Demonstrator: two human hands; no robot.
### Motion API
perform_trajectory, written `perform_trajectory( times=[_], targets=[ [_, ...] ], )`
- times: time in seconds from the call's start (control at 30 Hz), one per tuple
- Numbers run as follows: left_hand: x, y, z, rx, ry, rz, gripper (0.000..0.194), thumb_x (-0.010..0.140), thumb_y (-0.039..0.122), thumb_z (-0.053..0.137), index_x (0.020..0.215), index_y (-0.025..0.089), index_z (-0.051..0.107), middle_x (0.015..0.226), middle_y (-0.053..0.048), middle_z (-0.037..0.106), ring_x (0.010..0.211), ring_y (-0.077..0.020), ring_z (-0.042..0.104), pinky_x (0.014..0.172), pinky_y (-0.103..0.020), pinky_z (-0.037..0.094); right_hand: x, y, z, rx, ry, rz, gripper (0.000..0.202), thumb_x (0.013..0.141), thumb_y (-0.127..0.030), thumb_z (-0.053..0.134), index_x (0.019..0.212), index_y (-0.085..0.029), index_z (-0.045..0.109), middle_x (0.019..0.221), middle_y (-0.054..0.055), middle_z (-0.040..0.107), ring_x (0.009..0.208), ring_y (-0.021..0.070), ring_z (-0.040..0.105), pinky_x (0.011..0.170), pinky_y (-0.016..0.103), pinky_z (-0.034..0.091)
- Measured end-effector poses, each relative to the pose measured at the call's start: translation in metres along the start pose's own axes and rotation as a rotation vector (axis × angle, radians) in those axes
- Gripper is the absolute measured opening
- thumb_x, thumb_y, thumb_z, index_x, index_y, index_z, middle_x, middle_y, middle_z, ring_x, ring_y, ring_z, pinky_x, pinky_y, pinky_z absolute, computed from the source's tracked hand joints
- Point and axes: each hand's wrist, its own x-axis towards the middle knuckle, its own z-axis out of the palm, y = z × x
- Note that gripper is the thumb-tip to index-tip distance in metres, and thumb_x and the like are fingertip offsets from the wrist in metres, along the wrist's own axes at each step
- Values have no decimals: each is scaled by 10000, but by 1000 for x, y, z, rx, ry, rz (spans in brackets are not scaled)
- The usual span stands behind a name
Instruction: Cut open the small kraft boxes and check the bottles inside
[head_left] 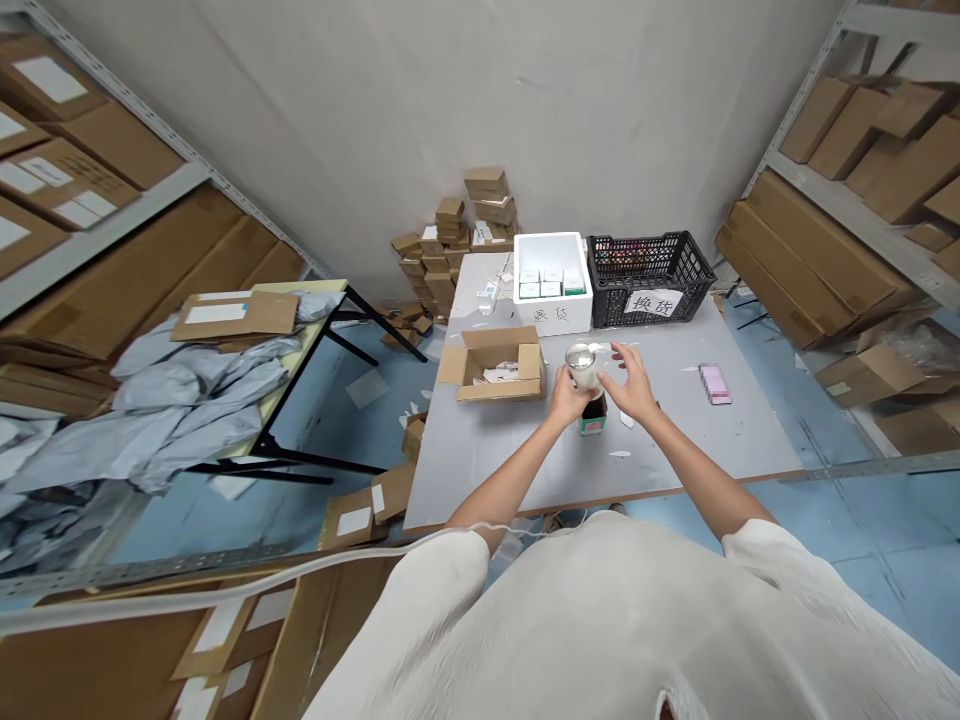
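My left hand (570,396) is closed around a white cup-shaped thing with a shiny, silvery round top (582,366), held above the table. My right hand (631,382) is at its right side, thumb and fingers apart. Its fingertips are near a small white piece at the top; I cannot tell if they touch it. Just below stands a small green box (592,425) with a dark opening, partly hidden by the hands and the white thing.
An open cardboard box (499,388) holding white items stands left on the table (480,460). Behind are a white foam box (553,316) with small cartons and a black crate (634,306). A pink phone-like item (715,384) lies right. Shelves with cartons (825,250) flank the table.
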Motion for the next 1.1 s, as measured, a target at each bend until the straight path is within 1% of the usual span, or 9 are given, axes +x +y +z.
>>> perform_trajectory(
  times=[0.07, 0.17, 0.27, 0.33, 0.47, 0.63, 0.73, 0.87, 1.1],
  targets=[
    [-3, 0, -2, 101, 6, 57, 598, 774, 278, 904, 1300, 242, 622, 1358, -116, 644, 1222, -297, 652, 985, -413, 557, -2, -10, 0, -71, -16, -88, 677, 976, -477, 727, 1596, -276, 549, 1526, 161, 589, 1351, 324, 616, 1154, 541, 540],
    [-7, -2, -5, 207, 44, 127, 568, 832, 259, 840, 1352, 228, 612, 1355, -131, 639, 1321, -333, 609, 1063, -456, 533, -5, -18, 1, -140, -62, -194, 609, 978, -471, 740, 1540, -277, 609, 1447, 151, 618, 1374, 337, 591, 1207, 555, 493],
    [-10, -3, -7, 275, 123, 120, 584, 823, 238, 820, 1367, 280, 614, 1367, -118, 628, 1336, -351, 617, 1077, -490, 544, -10, -20, 4, -188, -127, -236, 600, 985, -466, 738, 1544, -288, 614, 1416, 147, 630, 1353, 343, 597, 1184, 555, 506],
    [-12, -2, -9, 306, 137, 102, 608, 804, 244, 836, 1369, 305, 620, 1359, -109, 630, 1288, -353, 647, 1071, -503, 553, -13, -21, 6, -231, -158, -239, 664, 981, -482, 745, 1594, -293, 572, 1437, 151, 627, 1363, 357, 587, 1176, 570, 505],
    [-15, 7, -7, 366, 64, 112, 617, 807, 303, 858, 1380, 280, 629, 1307, -113, 655, 1254, -362, 658, 1066, -499, 553, -12, -26, 9, -315, -159, -211, 848, 922, -532, 808, 1664, -265, 494, 1484, 175, 623, 1360, 403, 576, 1162, 621, 487],
    [-15, 12, -3, 393, -23, 132, 534, 873, 321, 808, 1376, 235, 650, 1291, -146, 662, 1278, -373, 633, 1084, -489, 524, -2, -27, 6, -276, -136, -141, 769, 912, -492, 812, 1608, -273, 567, 1412, 154, 678, 1304, 397, 611, 1143, 592, 509],
    [-15, 6, -6, 350, -78, 152, 644, 859, 317, 829, 1453, 232, 599, 1363, -152, 648, 1304, -361, 626, 1123, -487, 497, 1, -21, 2, -207, -103, -80, 729, 908, -494, 806, 1575, -283, 602, 1357, 133, 709, 1280, 373, 635, 1144, 555, 529],
    [-18, -11, -13, 388, -204, 133, 826, 806, 253, 861, 1552, 268, 505, 1538, -153, 597, 1432, -374, 563, 1178, -512, 445, -2, -9, -5, -155, -75, -5, 709, 905, -497, 793, 1555, -270, 624, 1319, 123, 731, 1216, 336, 678, 1137, 527, 543],
    [-20, -34, -12, 548, -316, 2, 846, 786, 304, 897, 1542, 251, 519, 1578, -197, 587, 1487, -446, 503, 1185, -545, 401, -13, 6, -2, -174, -156, 11, 690, 881, -439, 780, 1527, -243, 642, 1227, 115, 756, 1136, 312, 704, 1097, 500, 563]
  ],
)
